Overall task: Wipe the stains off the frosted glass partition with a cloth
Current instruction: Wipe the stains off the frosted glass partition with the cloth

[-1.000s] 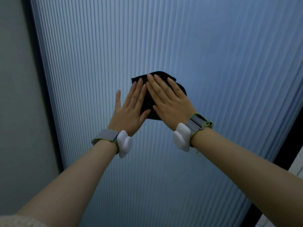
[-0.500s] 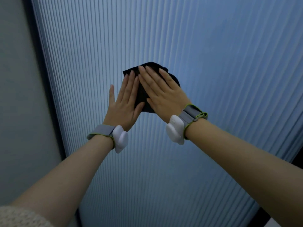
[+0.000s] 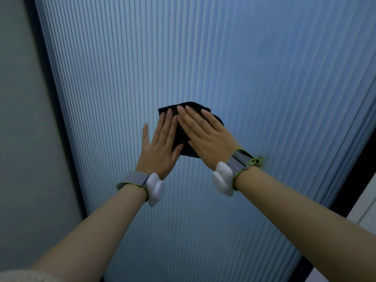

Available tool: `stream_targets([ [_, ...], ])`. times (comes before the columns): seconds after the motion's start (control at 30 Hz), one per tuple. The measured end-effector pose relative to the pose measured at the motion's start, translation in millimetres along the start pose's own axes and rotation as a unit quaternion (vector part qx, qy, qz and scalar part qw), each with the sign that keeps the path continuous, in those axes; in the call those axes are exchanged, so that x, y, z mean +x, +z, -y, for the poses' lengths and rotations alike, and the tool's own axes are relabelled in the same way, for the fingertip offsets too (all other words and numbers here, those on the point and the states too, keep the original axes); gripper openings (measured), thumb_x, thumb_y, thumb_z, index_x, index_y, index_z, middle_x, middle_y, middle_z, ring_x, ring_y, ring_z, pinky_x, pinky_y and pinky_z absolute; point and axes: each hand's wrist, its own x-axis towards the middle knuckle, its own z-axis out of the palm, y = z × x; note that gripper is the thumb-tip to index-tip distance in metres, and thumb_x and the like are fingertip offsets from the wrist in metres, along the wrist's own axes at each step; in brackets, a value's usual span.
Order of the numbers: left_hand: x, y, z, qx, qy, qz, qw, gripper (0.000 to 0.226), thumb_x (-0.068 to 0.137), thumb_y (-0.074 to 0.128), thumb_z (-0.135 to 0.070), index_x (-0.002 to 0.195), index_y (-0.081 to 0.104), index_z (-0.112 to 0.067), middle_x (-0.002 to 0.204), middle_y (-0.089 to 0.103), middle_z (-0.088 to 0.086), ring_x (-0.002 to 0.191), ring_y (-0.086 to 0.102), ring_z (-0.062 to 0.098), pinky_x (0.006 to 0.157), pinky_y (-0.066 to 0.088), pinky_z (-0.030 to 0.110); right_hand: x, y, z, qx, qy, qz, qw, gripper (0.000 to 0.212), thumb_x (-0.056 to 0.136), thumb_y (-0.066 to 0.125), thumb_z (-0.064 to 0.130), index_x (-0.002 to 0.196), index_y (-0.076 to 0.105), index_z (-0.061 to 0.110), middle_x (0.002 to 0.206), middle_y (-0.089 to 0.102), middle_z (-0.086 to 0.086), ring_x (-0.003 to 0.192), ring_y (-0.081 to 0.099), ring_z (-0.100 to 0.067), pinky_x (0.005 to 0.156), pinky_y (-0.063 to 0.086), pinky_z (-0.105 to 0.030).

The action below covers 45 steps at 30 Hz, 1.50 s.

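Both my palms lay flat and open on the cloth (image 3: 182, 137), fingers stretched out rather than curled, pinning it against the glass by pressure alone with nothing pinched. My right hand (image 3: 207, 137) covered most of the dark fabric, its fingers slanting up and to the left; my left hand (image 3: 161, 145) overlapped only the cloth's left edge, with its outermost finger resting on bare glass beside it. The cloth was a small bunched black pad, showing above my fingertips and in the wedge between my two hands. It sat near the middle of the frosted glass partition (image 3: 203, 58), whose fine ribs ran lengthwise up the panel, away from me. A grey wall (image 3: 24, 119) bordered the pane on my left and a dark frame (image 3: 350, 180) on my right. A small dark smudge (image 3: 262, 159) showed on the glass just beyond my right wristband (image 3: 239, 164), lower and to the right of the cloth, so I judged the right hand the nearer one to lead there. Dragging across the ribs might snag the fabric; following them looked smoother. I could not make out other stains.
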Motion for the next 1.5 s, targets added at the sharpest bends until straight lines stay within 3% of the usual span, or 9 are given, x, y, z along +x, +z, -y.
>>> stream_targets([
  [0.2, 9, -1, -37, 0.004, 0.032, -0.03, 0.999, 0.062, 0.094, 0.029, -0.036, 0.143, 0.007, -0.004, 0.149, 0.008, 0.007, 0.138, 0.01, 0.017, 0.109, 0.012, 0.054, -30, -3, -27, -0.011, 0.018, 0.0, 1.0, 0.052, 0.092, 0.033, 0.032, 0.14, 0.031, 0.013, 0.148, 0.036, 0.004, 0.136, 0.033, -0.013, 0.112, 0.026, -0.032],
  [0.4, 18, -8, -83, 0.013, 0.068, -0.031, 0.997, 0.06, 0.093, 0.032, -0.036, 0.141, 0.019, -0.004, 0.149, 0.031, 0.013, 0.136, 0.015, 0.022, 0.107, 0.019, 0.059, -71, -8, -58, -0.027, 0.047, 0.008, 0.999, 0.051, 0.093, 0.029, 0.03, 0.14, 0.03, 0.01, 0.147, 0.037, 0.001, 0.135, 0.034, -0.015, 0.112, 0.027, -0.035],
  [0.57, 29, -12, -120, 0.019, 0.104, -0.044, 0.993, 0.059, 0.093, 0.034, -0.038, 0.141, 0.024, -0.006, 0.147, 0.036, 0.012, 0.136, 0.016, 0.022, 0.105, 0.025, 0.061, -104, -13, -85, -0.036, 0.07, 0.021, 0.997, 0.052, 0.095, 0.029, 0.031, 0.142, 0.026, 0.008, 0.149, 0.034, -0.004, 0.136, 0.032, -0.019, 0.113, 0.024, -0.037],
  [0.73, 37, -17, -156, 0.019, 0.154, -0.063, 0.986, 0.058, 0.093, 0.038, -0.038, 0.141, 0.026, -0.008, 0.146, 0.039, 0.008, 0.135, 0.034, 0.024, 0.104, 0.029, 0.06, -139, -19, -107, -0.018, 0.107, 0.03, 0.994, 0.052, 0.096, 0.031, 0.028, 0.142, 0.023, 0.006, 0.149, 0.029, -0.009, 0.137, 0.021, -0.025, 0.113, 0.007, -0.039],
  [0.83, 40, -18, -172, 0.023, 0.17, -0.075, 0.982, 0.056, 0.093, 0.038, -0.038, 0.14, 0.028, -0.009, 0.145, 0.04, 0.007, 0.134, 0.036, 0.023, 0.105, 0.029, 0.059, -153, -21, -116, -0.03, 0.117, 0.032, 0.992, 0.052, 0.095, 0.032, 0.029, 0.142, 0.025, 0.005, 0.148, 0.033, -0.011, 0.136, 0.021, -0.026, 0.111, 0.013, -0.04],
  [1.0, 40, -19, -177, 0.016, 0.175, -0.077, 0.981, 0.055, 0.093, 0.037, -0.038, 0.14, 0.029, -0.009, 0.146, 0.04, 0.007, 0.135, 0.035, 0.022, 0.106, 0.029, 0.058, -159, -20, -116, -0.028, 0.132, 0.03, 0.99, 0.053, 0.095, 0.033, 0.029, 0.142, 0.022, 0.006, 0.149, 0.028, -0.01, 0.136, 0.019, -0.025, 0.111, 0.013, -0.04],
  [1.17, 32, -12, -175, 0.012, 0.179, -0.077, 0.981, 0.055, 0.095, 0.034, -0.038, 0.142, 0.024, -0.01, 0.148, 0.037, 0.006, 0.136, 0.032, 0.021, 0.106, 0.027, 0.058, -165, -13, -104, 0.002, 0.148, 0.018, 0.989, 0.055, 0.095, 0.036, 0.027, 0.143, 0.02, 0.006, 0.149, 0.016, -0.008, 0.137, 0.018, -0.025, 0.114, 0.002, -0.036],
  [1.5, 7, 1, -161, 0.034, 0.202, -0.065, 0.977, 0.057, 0.094, 0.033, -0.043, 0.142, 0.024, -0.012, 0.147, 0.039, 0.002, 0.136, 0.033, 0.017, 0.105, 0.03, 0.058, -179, -1, -71, 0.008, 0.142, 0.027, 0.989, 0.056, 0.093, 0.038, 0.026, 0.142, 0.021, 0.006, 0.148, 0.019, -0.008, 0.136, 0.02, -0.021, 0.115, 0.004, -0.036],
])
